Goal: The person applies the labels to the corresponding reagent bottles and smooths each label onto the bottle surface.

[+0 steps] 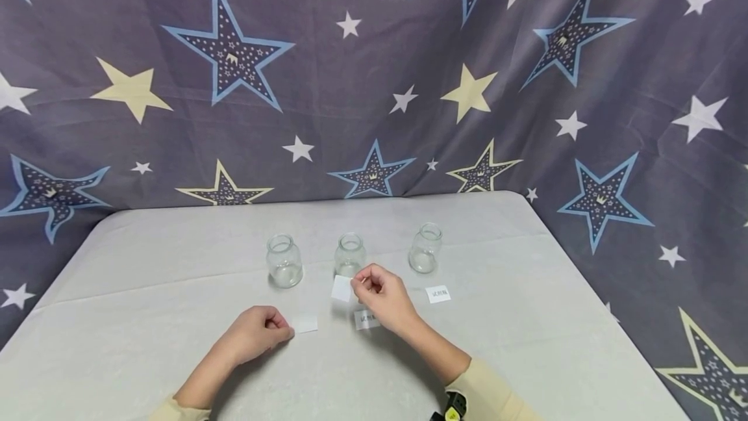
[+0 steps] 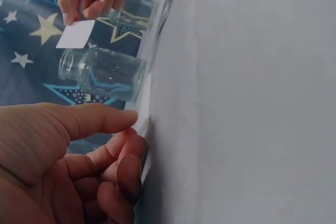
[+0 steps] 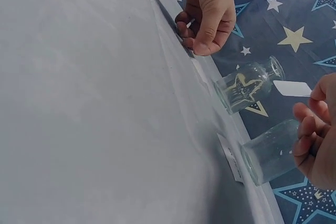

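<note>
A black strap (image 1: 459, 401) sits behind my right hand (image 1: 382, 294), which pinches a card (image 1: 341, 289). My left hand (image 1: 256, 334) curls beside a slip (image 1: 307, 324); whether it grips anything, I can't tell

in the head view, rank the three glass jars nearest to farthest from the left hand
1. Left jar, just beyond the left hand
2. Middle jar, partly behind the raised white card
3. Right jar, farthest right
</note>
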The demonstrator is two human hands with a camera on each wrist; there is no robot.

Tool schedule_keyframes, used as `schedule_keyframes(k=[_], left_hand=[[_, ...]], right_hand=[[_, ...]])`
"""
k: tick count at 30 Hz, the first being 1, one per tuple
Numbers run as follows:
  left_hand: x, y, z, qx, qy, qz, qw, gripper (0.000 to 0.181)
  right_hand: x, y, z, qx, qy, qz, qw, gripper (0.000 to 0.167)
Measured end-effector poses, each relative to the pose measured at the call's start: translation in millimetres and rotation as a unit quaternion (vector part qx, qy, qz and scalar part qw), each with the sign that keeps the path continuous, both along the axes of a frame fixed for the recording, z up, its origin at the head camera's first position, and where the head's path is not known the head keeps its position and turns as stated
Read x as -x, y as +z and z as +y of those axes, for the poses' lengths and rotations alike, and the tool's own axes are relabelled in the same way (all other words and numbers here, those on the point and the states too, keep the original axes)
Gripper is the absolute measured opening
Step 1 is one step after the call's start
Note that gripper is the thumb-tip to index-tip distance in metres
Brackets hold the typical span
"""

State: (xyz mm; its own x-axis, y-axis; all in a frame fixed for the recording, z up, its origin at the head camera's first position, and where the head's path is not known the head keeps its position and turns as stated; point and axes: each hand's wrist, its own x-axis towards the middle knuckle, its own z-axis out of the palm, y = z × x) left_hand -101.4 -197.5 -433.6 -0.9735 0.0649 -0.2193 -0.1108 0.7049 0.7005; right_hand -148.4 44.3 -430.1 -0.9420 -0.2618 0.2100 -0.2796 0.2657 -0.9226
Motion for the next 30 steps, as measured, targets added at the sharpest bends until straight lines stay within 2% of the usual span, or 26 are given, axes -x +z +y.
schedule_keyframes(k=[7,18,23,30], left_hand=[[7.2,4.9,4.2,-0.034,-0.008,0.014,0.9993,0.012],[10.0,13.5,17.7,-0.080,-0.013,0.073,0.9940,0.012],[9.9,15.5,28.0,-0.116,-0.011,0.088,0.9892,0.011],[8.2,13.5,37.7,-0.178,-0.007,0.086,0.9802,0.015]], right_hand=[[-1.0,2.9,-0.4,-0.002,0.000,-0.012,0.9999,0.004],[-3.9,-0.5,-3.3,-0.029,0.011,0.024,0.9992,0.003],[-6.7,-0.1,-6.0,-0.070,0.003,0.085,0.9939,0.005],[-15.1,-1.0,-10.9,-0.136,0.005,0.187,0.9730,0.005]])
